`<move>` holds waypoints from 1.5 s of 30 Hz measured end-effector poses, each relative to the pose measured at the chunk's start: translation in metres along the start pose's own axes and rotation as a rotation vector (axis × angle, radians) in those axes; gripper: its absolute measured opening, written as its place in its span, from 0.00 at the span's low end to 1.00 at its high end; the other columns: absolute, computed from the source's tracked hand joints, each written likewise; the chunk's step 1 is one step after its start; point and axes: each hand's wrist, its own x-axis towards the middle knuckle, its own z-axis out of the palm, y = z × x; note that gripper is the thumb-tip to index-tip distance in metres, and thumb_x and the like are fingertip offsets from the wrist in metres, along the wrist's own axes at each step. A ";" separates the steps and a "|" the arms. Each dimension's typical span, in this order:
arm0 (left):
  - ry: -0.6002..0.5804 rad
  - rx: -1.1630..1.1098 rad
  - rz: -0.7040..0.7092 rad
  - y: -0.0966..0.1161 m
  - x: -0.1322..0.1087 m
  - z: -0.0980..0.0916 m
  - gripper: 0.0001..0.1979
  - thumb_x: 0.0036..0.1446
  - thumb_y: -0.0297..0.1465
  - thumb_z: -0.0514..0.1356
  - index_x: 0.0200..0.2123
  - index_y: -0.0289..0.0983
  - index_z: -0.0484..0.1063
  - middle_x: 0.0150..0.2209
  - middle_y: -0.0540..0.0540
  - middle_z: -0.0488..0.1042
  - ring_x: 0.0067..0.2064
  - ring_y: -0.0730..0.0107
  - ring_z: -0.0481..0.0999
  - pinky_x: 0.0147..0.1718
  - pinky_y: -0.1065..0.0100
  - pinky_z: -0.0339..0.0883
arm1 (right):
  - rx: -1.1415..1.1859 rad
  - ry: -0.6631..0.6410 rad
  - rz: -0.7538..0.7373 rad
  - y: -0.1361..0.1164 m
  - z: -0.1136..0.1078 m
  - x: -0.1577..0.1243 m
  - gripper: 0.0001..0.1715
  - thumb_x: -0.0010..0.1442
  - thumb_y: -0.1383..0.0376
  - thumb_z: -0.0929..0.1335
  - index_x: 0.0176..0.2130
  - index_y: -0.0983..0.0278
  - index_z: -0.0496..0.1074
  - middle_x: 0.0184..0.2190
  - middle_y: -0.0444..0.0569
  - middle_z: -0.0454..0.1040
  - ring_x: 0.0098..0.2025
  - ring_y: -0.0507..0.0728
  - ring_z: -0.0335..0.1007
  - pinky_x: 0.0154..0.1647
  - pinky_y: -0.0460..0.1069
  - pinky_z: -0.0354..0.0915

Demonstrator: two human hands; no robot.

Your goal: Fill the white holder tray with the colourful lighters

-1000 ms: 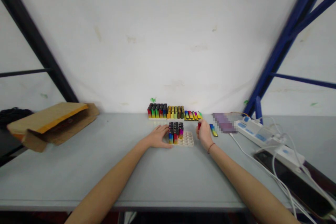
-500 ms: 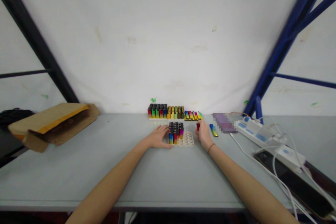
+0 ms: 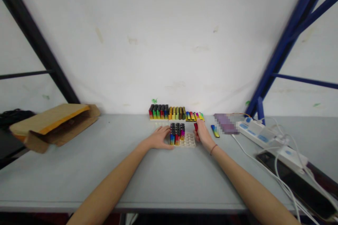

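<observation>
right hand (image 3: pixel 204 135) holds red lighter (image 3: pixel 195 127) near unfilled edge of tray (image 3: pixel 188 141)

The upright lighters (image 3: pixel 176 136) look like glossy, brightly coloured plastic; their pale tray (image 3: pixel 189 140) is matt. I see a smooth, dull counter (image 3: pixel 169 175), a brown paper carton (image 3: pixel 52 119), smooth white plastic on the power strip (image 3: pixel 286 152).

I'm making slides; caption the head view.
Left hand beside upright lighters in a slotted tray; right hand holding a red lighter.
</observation>
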 end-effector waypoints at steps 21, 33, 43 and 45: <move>0.033 -0.028 0.016 0.003 0.000 -0.001 0.49 0.46 0.56 0.63 0.64 0.35 0.56 0.67 0.33 0.56 0.67 0.41 0.53 0.66 0.46 0.39 | -0.353 0.083 -0.541 -0.037 0.006 -0.026 0.15 0.61 0.54 0.66 0.32 0.61 0.75 0.31 0.51 0.77 0.33 0.57 0.72 0.37 0.51 0.67; 0.004 -0.015 -0.002 0.006 -0.001 -0.004 0.50 0.46 0.55 0.64 0.65 0.34 0.55 0.68 0.33 0.53 0.68 0.43 0.52 0.66 0.47 0.38 | -0.006 0.033 -0.193 -0.022 0.028 -0.030 0.23 0.57 0.45 0.67 0.34 0.62 0.71 0.14 0.41 0.66 0.15 0.53 0.62 0.16 0.47 0.58; 0.018 -0.026 0.012 0.003 -0.001 -0.002 0.49 0.46 0.56 0.64 0.64 0.36 0.57 0.67 0.34 0.55 0.68 0.42 0.52 0.66 0.46 0.38 | -0.546 -0.067 -0.646 -0.034 0.020 -0.032 0.17 0.66 0.58 0.62 0.32 0.61 0.74 0.34 0.51 0.74 0.36 0.56 0.70 0.38 0.50 0.66; 0.023 -0.029 0.011 0.002 0.000 -0.001 0.49 0.46 0.57 0.63 0.64 0.35 0.56 0.67 0.33 0.55 0.68 0.41 0.52 0.66 0.45 0.39 | -0.670 -0.002 -0.639 -0.038 0.009 -0.025 0.18 0.68 0.59 0.60 0.34 0.62 0.74 0.37 0.53 0.74 0.39 0.57 0.71 0.42 0.50 0.65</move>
